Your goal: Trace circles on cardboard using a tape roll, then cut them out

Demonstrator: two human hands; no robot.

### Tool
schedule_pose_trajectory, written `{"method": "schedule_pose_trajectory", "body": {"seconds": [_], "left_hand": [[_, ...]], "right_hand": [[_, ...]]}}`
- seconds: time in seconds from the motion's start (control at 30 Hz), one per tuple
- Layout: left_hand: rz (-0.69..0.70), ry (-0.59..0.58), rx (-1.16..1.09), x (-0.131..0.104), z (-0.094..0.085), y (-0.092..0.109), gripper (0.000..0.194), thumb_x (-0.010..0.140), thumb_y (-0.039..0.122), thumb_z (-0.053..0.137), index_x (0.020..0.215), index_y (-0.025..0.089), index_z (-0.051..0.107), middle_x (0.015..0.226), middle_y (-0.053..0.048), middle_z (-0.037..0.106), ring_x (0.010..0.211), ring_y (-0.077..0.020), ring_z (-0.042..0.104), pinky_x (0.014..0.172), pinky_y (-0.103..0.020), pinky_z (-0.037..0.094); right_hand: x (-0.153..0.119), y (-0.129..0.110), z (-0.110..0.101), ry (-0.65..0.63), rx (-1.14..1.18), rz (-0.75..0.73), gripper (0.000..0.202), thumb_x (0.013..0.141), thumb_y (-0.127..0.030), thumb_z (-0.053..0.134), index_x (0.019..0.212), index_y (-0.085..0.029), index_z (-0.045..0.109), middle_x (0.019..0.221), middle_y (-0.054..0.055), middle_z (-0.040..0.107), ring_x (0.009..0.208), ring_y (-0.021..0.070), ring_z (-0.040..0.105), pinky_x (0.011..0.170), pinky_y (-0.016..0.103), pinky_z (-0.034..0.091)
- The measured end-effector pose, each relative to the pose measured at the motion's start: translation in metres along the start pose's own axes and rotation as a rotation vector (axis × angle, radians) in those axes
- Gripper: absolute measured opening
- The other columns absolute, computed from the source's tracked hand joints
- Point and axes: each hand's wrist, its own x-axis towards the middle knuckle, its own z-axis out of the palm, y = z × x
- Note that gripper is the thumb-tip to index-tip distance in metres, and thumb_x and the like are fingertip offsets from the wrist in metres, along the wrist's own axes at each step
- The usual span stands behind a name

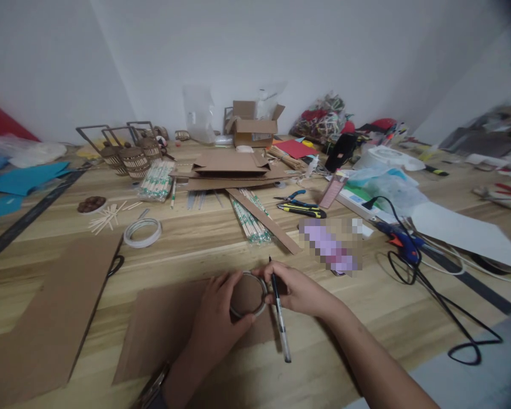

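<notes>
Left hand point(219, 307) spread along the left side of a ring point(260, 310), grip closed on it from above and below with fingers and thumb. The ring lies on a piece of cardboard point(166, 318) on the worktop point(187, 261), in front of the person. Part of its left edge is behind the left hand; right fingertips cover some of the other side.

Right hand point(296, 289) beside the ring, grip closed on a pen point(281, 326), dark end up, clear end toward the person. Its middle is partly behind fingers; which end writes is hard to make out.

The cardboard's near part and right portion are largely under hands and forearms, so its full outline cannot be read. Dark watch or band point(155, 389) on the left wrist, cut off at the bottom edge.

To the left, a larger cardboard sheet point(63, 301); a black loop point(117, 265) shows from beneath its edge, the rest hidden. Tape roll point(142, 243) near its far end.

Ahead to the right, a purple item point(327, 244) is pixelated, details lost. Farther right, glue gun point(409, 250), its nozzle hard to make out among cables.
</notes>
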Motion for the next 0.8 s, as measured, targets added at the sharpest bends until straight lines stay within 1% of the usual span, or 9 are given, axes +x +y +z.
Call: {"method": "schedule_pose_trajectory", "body": {"seconds": [0.13,0.23,0.4,0.6,0.8], "left_hand": [[-0.022,-0.04,0.001,0.0011,-0.0023,0.001,0.072,0.071,0.025,0.071,0.14,0.015,0.055,0.145,-0.02,0.058,0.137,-0.041,0.049,0.116,-0.064,0.034],[-0.031,-0.062,0.0,0.0015,-0.0045,0.0027,0.069,0.075,0.029,0.07,0.141,0.012,0.055,0.147,-0.021,0.057,0.139,-0.0414,0.047,0.118,-0.064,0.032],[-0.043,-0.077,0.003,0.0012,-0.0061,0.0047,0.064,0.082,0.029,0.061,0.143,0.012,0.053,0.148,-0.019,0.057,0.141,-0.0387,0.045,0.119,-0.062,0.031],[-0.054,-0.087,0.017,0.0022,-0.0066,0.0068,0.066,0.08,0.029,0.062,0.143,0.01,0.054,0.148,-0.02,0.056,0.141,-0.0394,0.045,0.12,-0.063,0.029],[-0.045,-0.072,0.022,0.0019,-0.0056,0.0047,0.065,0.079,0.028,0.063,0.142,0.013,0.055,0.147,-0.018,0.057,0.14,-0.0387,0.047,0.119,-0.063,0.03]], "right_hand": [[-0.0001,0.0023,0.0005,0.006,-0.012,0.0,0.028,0.083,-0.019,0.075,0.092,-0.024,0.049,0.115,0.01,0.068,0.111,0.0283,0.065,0.089,0.039,0.053],[0.0001,0.0044,0.0014,0.006,-0.024,-0.001,0.029,0.082,-0.018,0.076,0.092,-0.024,0.049,0.114,0.01,0.068,0.11,0.0286,0.065,0.089,0.039,0.052],[0.0011,0.0044,0.0011,-0.001,-0.04,-0.005,0.03,0.081,-0.016,0.076,0.093,-0.024,0.049,0.115,0.009,0.068,0.11,0.028,0.064,0.091,0.04,0.051],[0.0005,0.0016,0.0,-0.004,-0.044,-0.007,0.029,0.081,-0.016,0.076,0.092,-0.024,0.05,0.115,0.009,0.068,0.111,0.0273,0.064,0.092,0.039,0.05],[0.0002,0.0019,0.0002,0.001,-0.033,-0.008,0.028,0.082,-0.018,0.075,0.091,-0.024,0.049,0.114,0.01,0.068,0.109,0.0274,0.065,0.09,0.039,0.051]]}}
